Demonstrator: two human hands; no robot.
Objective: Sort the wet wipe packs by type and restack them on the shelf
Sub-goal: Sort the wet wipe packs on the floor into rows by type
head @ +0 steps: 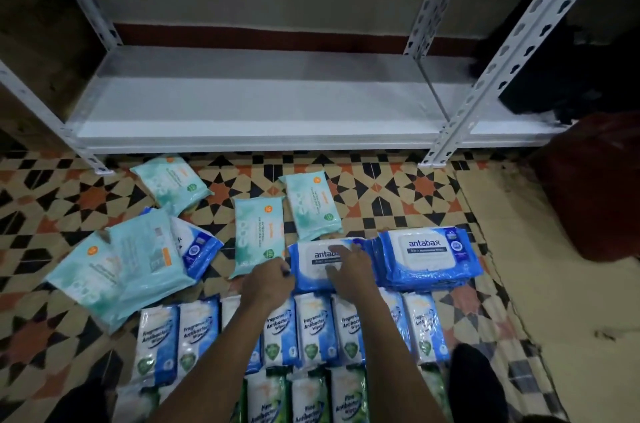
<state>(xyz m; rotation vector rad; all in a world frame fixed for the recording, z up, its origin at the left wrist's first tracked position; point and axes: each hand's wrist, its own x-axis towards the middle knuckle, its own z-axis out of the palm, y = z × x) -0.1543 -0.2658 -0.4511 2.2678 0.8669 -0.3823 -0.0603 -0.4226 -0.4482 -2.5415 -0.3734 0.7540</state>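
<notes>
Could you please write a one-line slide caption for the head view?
Both hands, left and right, on a blue Antabax pack among sorted wipes on the floor, below the bare shelf.

Shelf (242, 104) at back. Before it on floor (398, 187): loose packs (258, 235) left, antabax stacks (427, 256) right. Nearer: row of antibacterial packs (311, 329); pine packs (308, 398) nearest.
</notes>
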